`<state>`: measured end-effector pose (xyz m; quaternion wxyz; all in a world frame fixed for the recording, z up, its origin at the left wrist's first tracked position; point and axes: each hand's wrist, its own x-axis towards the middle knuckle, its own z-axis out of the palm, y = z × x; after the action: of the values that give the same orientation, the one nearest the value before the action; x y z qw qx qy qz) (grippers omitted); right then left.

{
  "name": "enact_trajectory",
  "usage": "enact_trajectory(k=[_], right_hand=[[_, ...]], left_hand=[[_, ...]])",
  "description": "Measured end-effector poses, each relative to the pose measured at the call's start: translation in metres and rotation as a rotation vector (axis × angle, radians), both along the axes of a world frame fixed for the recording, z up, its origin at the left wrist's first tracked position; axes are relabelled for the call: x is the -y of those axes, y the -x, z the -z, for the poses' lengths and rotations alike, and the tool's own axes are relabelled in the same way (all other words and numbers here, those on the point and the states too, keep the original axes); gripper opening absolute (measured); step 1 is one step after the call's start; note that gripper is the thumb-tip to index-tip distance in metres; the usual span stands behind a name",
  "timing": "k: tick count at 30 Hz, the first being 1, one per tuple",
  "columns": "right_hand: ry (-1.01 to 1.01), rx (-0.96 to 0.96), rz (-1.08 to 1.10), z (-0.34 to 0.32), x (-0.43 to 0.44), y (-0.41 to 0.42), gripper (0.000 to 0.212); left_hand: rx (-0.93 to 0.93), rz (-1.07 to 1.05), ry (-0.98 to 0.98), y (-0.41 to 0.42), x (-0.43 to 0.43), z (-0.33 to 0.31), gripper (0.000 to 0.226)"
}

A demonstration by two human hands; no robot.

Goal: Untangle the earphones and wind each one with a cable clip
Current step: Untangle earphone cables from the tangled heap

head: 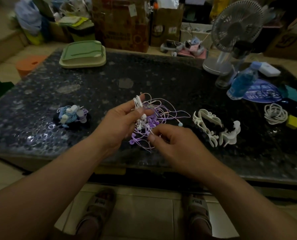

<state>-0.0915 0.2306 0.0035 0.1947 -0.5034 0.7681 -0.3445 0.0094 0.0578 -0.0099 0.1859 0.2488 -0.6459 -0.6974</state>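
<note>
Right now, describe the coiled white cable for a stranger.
Find the white desk fan at the dark speckled table's far right. Nearer, past the blue bottle, lies the coiled white cable beside a yellow block. Unlike the central tangle, it's neatly looped.

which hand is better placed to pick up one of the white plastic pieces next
Right, probably. The right hand only pinches a thin strand and lies nearer the white plastic pieces. The left hand grips the coiled white cable; letting go might unwind it.
</note>
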Motion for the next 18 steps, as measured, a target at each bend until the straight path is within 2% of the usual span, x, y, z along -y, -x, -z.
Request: enact_trajectory(k=[3,5,7,14,18], right_hand=[[0.034,-0.046,0.043,0.001,-0.002,0.010,0.019],[0.031,-0.078,0.063,0.004,-0.001,0.017,0.018],[0.042,-0.077,0.061,0.003,0.000,0.021,0.018],[-0.086,-0.063,-0.152,0.000,-0.004,0.018,0.016],[0.013,-0.041,-0.006,-0.001,-0.001,0.029,0.015]], left_hand=[[0.092,0.057,0.249,-0.005,0.003,0.002,0.038],[0.202,0.146,0.494,-0.007,0.002,0.005,0.024],[0.259,0.235,0.620,-0.006,-0.001,0.011,0.017],[0.261,0.270,0.591,-0.006,-0.008,0.012,0.026],[0.215,0.337,0.598,-0.008,-0.012,0.014,0.030]])
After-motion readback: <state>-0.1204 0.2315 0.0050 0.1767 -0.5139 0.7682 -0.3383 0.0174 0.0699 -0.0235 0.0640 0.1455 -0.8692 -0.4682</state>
